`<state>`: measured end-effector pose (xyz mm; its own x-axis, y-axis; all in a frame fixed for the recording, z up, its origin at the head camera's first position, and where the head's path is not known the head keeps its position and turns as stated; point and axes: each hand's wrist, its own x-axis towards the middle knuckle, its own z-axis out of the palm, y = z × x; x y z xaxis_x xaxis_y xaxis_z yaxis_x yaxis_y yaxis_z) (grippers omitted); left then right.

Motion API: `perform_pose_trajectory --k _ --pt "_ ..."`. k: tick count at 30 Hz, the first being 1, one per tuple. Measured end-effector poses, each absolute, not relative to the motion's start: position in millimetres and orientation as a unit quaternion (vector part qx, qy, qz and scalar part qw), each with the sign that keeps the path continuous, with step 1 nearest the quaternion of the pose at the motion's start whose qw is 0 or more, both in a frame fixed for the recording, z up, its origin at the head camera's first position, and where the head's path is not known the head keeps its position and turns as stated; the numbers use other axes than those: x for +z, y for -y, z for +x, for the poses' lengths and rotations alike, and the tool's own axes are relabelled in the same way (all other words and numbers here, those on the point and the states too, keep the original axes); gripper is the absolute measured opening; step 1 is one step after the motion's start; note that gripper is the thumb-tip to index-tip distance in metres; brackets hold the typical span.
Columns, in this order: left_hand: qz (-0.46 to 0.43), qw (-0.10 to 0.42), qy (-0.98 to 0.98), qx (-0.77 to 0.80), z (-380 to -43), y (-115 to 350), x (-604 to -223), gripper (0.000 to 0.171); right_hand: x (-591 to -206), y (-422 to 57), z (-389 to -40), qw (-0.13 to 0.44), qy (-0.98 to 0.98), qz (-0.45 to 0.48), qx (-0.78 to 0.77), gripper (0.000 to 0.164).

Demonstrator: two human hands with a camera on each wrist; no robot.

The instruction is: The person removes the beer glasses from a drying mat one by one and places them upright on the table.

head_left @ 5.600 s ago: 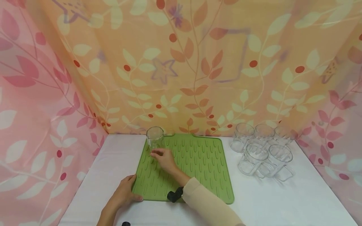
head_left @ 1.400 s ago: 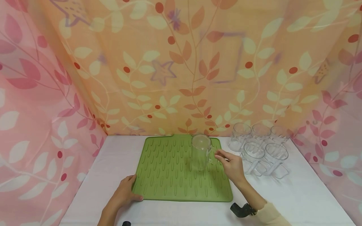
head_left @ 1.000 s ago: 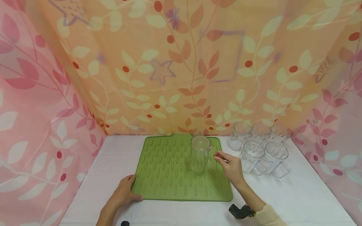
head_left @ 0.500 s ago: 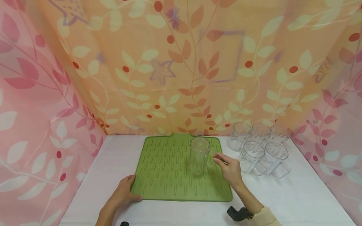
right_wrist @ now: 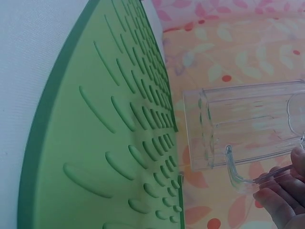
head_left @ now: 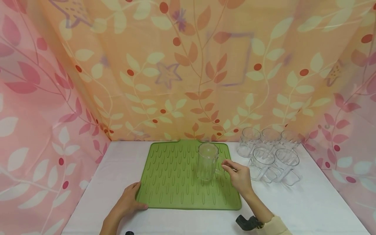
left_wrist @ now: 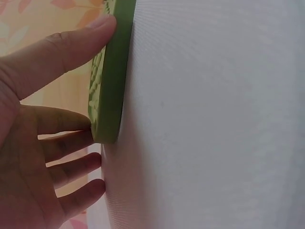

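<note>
My right hand [head_left: 241, 178] grips a clear glass mug [head_left: 207, 163] by its handle above the right half of the green ridged mat [head_left: 173, 182]. The mug stands roughly upright. In the right wrist view, the fingers curl round the handle [right_wrist: 233, 171], and a gap shows between mug and mat. Which end of the mug faces up is hard to tell. My left hand [head_left: 127, 199] rests at the mat's front left corner. Its thumb [left_wrist: 71, 55] lies on the mat's edge, while the straight fingers [left_wrist: 66, 119] touch the side.
Several more glass mugs [head_left: 263, 163] stand close together on the white tablecloth [head_left: 317, 202], right of the mat. A patterned orange curtain [head_left: 188, 81] hangs behind the table, with pink ones [head_left: 32, 130] at the sides.
Since the oldest frame, my right hand has carried the mug from the mat's rear left corner over to its right half. Over the last second it has moved slightly lower. My left hand has stayed put.
</note>
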<state>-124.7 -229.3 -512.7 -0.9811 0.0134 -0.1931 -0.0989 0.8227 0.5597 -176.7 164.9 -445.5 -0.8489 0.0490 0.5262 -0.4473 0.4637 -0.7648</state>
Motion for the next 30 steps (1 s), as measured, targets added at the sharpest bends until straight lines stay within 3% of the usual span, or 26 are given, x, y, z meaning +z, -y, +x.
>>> perform_pose_trajectory --k 14,21,30 --pt "-0.026 0.093 -0.949 0.300 -126 229 -512 0.108 -441 -174 -181 0.271 0.821 0.169 0.473 0.020" --pt "-0.032 0.098 -0.946 0.308 -123 231 -513 0.103 -457 -187 -197 0.321 0.802 0.253 0.436 0.022" --pt "-0.026 0.096 -0.947 0.306 -121 232 -510 0.095 -445 -189 -199 0.374 0.785 0.328 0.369 0.034"
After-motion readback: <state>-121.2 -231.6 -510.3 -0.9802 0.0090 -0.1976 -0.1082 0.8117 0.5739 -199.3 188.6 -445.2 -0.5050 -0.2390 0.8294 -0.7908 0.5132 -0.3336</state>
